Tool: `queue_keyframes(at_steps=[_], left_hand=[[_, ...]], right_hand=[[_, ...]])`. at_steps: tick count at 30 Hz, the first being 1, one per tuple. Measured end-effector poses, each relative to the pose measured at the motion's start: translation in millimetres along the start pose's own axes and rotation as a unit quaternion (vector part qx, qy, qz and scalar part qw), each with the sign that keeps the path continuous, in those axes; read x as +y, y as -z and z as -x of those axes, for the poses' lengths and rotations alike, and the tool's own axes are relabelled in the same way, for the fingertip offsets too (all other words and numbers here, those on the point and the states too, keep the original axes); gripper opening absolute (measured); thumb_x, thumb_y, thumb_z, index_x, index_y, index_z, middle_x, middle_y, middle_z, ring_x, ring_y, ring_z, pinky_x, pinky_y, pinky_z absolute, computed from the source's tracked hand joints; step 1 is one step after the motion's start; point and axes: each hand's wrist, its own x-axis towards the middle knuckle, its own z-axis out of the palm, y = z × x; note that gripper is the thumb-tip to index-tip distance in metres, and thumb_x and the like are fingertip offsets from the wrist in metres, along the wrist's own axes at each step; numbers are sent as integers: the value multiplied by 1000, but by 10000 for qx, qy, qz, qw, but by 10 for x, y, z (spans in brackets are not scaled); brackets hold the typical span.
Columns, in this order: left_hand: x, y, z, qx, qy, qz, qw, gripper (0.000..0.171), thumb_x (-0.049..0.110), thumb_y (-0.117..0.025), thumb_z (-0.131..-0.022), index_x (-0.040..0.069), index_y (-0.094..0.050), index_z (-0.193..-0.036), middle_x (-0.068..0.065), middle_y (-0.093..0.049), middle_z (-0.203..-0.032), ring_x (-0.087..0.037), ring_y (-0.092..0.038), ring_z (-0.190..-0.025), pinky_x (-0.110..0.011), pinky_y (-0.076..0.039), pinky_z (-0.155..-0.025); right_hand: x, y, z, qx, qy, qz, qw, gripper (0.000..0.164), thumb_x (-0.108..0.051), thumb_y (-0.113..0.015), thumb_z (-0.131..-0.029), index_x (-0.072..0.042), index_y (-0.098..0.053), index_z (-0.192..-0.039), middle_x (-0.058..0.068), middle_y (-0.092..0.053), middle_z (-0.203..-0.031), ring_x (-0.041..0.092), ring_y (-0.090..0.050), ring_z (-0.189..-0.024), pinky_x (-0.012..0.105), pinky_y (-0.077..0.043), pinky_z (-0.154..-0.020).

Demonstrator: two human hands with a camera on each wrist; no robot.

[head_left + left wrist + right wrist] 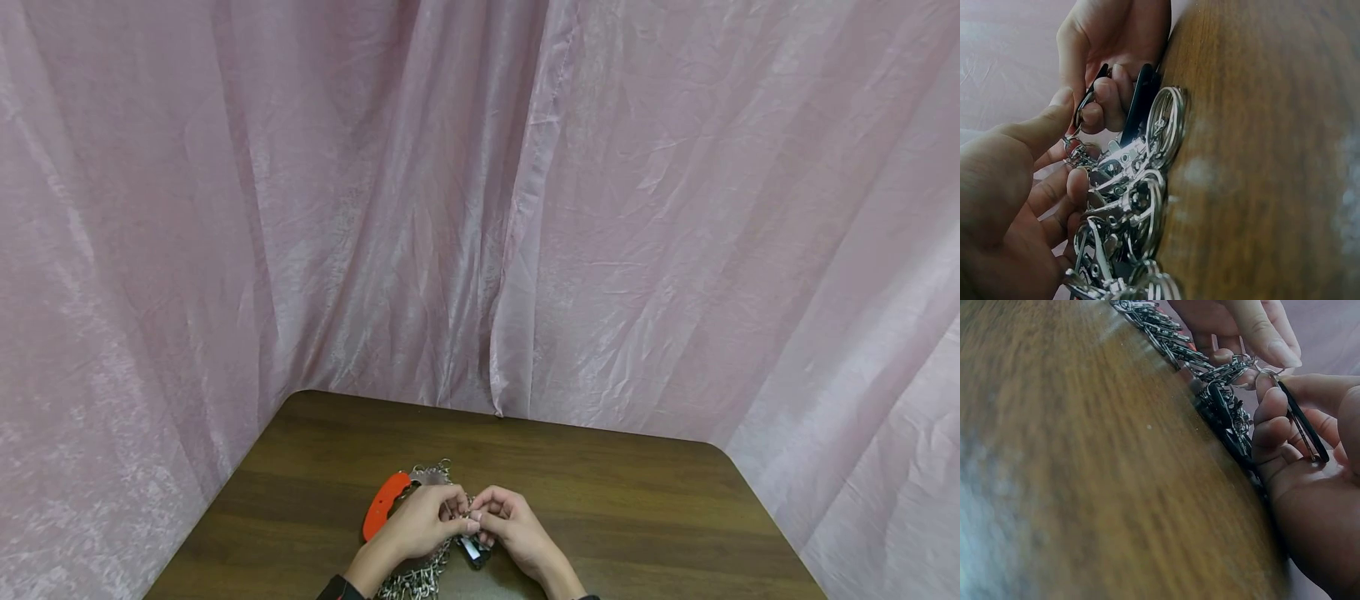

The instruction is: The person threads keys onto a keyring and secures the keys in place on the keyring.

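Over the near part of the table my left hand (426,523) and right hand (521,537) meet fingertip to fingertip. Between the left thumb and fingers a small metal ring (1074,147) is pinched. My right hand holds a slim piece (1305,419), black on one side and metallic on the other, whose end meets the small ring. Whether the two are linked I cannot tell. Below the hands lies a pile of silver key rings with clasps (1147,206). A black item with a white label (471,550) is partly hidden under the fingers.
A curved orange-red object (385,506), like a handle, lies left of the left hand. More metal rings and chain (416,579) spread under the left wrist. The brown wooden table (637,517) has rounded far corners, and a pink curtain (420,208) hangs behind it.
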Motion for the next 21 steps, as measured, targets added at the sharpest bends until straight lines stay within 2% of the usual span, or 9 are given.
queue_keyframes(at_steps=[11,21], left_hand=[[2,-8,11,0,-32,-18,10000,25,51,-77,-95,28,-68,-91,17,-61,-81,0,-54,-67,-24,-46,-63],[3,-10,11,86,-64,-107,9999,27,52,-76,-96,28,-66,-87,16,-56,-73,0,-50,-62,-24,-42,-58]], right_hand=[[-3,6,0,-31,-147,109,9998,33,-1,-65,-100,24,-50,-115,-4,-68,-88,6,-59,-69,21,-52,-64],[-7,4,-7,-108,-31,134,9998,33,0,-65,-100,25,-49,-114,-3,-70,-89,5,-59,-70,20,-50,-64]])
